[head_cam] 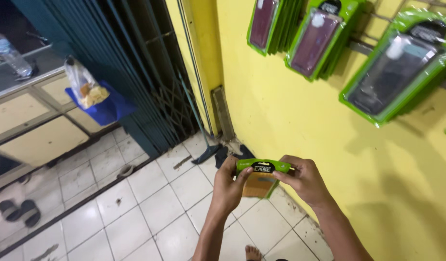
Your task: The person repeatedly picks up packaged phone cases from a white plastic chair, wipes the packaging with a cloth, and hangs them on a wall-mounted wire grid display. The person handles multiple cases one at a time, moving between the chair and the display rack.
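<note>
Gripping was seen on a green phone-case package (261, 175), held between both hands in front of the body, above the tiled floor (136, 208) and close to the yellow wall (290, 116). The left hand (229, 186) was clamped on the package's left edge, thumb laid over the front, fingers wrapped behind. The right hand (305, 180) was clamped on the right edge, thumb at the top corner, fingers curled at the back. The package was tilted slightly, green header on top, an orange-brown case visible through the clear lower part. A bare foot (253, 253) was seen directly below on the white tiles. More green packages (392, 72) were hung on the wall at upper right, well apart from the held one, with dark and pinkish cases showing inside. A broom (203, 140) was leaned at the corner where the wall met a dark teal folding gate (131, 72), its head resting on the floor. A clear bag of food (83, 87) was hung by a blue plastic bag (104, 107) at the gate's left edge. A counter (34, 121) with pale panels was seen at far left, a plastic bottle (10, 55) standing on top. A pair of dark sandals (20, 211) was lying on the floor at lower left.
</note>
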